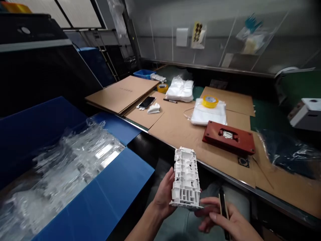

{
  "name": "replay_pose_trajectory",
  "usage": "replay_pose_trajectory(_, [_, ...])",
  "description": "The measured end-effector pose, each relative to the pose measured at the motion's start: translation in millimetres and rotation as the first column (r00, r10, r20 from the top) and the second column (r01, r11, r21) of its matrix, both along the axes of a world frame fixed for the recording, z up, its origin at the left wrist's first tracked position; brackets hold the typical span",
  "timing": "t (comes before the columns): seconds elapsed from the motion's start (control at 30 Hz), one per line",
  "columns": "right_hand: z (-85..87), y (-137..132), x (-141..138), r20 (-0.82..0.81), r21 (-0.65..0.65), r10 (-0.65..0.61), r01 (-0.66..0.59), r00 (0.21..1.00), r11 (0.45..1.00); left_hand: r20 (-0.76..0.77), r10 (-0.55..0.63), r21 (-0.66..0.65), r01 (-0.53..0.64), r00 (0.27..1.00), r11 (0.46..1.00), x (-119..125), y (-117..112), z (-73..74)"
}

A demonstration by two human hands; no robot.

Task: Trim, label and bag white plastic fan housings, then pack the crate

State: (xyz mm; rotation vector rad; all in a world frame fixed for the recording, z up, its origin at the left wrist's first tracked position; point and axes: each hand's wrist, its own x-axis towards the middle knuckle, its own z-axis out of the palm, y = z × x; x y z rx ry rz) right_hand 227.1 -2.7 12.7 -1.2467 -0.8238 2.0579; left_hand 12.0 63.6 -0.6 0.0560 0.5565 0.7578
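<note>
The left hand grips a white plastic part along its side, holding it up in front of the tabletop's near edge with its ribbed, compartmented face turned to the viewer and its broad flanged end nearest the body. The right hand has a slim tool pinched against it, its other fingers loosely curled near the part's lower right corner; whether they touch it is hard to tell, and the blurred tool could be a knife or something similar. The step in hand looks like handling and checking the part, with the tool kept at the ready rather than set to the plastic. As a judgement, a next move would call for a steady left grip, a turn of the part to present the wanted edge, and care that the tool's tip stays clear of the supporting fingers. To the left, an open blue box holds clear-wrapped pieces. Ahead, on the tabletop, cardboard lies under a red block with a recess, and beyond it a yellow tape roll rests on a white stack, with a phone farther left.
</note>
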Motion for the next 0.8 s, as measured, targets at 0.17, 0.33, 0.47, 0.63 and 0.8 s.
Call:
replay_pose_trajectory(0.17, [-18.2, -8.9, 0.6, 0.321, -0.038, -0.142, 0.162, 0.936, 0.986, 0.176, 0.014, 0.006, -0.016, 0.984, 1.000, -15.8, -41.3, -20.6])
replay_pose_trajectory(0.33, [-8.0, -7.8, -5.4, 0.403, -0.039, -0.273, 0.314, 0.873, 0.948, 0.322, -0.112, -0.006, 0.120, 0.940, 0.993, -14.7, -63.6, -18.0])
replay_pose_trajectory(0.47, [8.4, -5.5, -18.0, 0.394, -0.014, -0.370, 0.408, 0.841, 0.913, 0.303, -0.217, 0.020, 0.222, 0.928, 0.975, -10.9, -73.6, -16.8])
replay_pose_trajectory(0.63, [15.7, -2.0, -23.1, 0.400, 0.089, -0.331, 0.323, 0.855, 0.942, 0.030, -0.193, 0.199, 0.183, 0.981, 0.963, -10.2, -77.5, -20.9])
replay_pose_trajectory(0.8, [9.8, -0.1, -19.2, 0.209, 0.153, -0.188, 0.158, 0.960, 0.975, -0.535, -0.157, 0.335, 0.379, 0.830, 0.863, -8.3, -73.8, -22.9])
